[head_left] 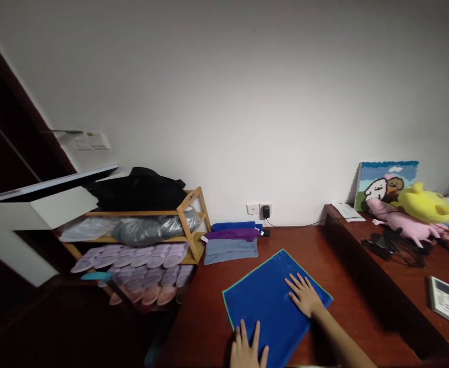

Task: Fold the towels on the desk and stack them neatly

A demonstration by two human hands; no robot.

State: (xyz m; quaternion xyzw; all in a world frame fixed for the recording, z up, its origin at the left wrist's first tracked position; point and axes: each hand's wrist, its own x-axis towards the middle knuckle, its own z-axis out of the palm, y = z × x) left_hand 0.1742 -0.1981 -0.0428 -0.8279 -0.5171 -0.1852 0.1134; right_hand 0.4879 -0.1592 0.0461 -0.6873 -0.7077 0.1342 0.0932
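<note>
A blue cloth (266,301) with a thin green edge lies spread flat on the reddish-brown table (205,327), turned so one corner points at the wall. My left hand (246,350) rests on its near left part, fingers spread. On the right part of the cloth lies my right hand (304,296), palm down with the fingers apart. Neither hand grips anything. Behind the cloth, by the wall, sit folded cloths: a grey-blue one (231,250), a purple one (232,235) and a blue one (232,225).
Left of the table stands a wooden rack (191,240) with several slippers (142,256) and a black bag (143,189) on top. On the raised surface at right are plush toys (425,204), cables (404,250) and a calculator (445,300). A black plug (266,211) sits in the wall socket.
</note>
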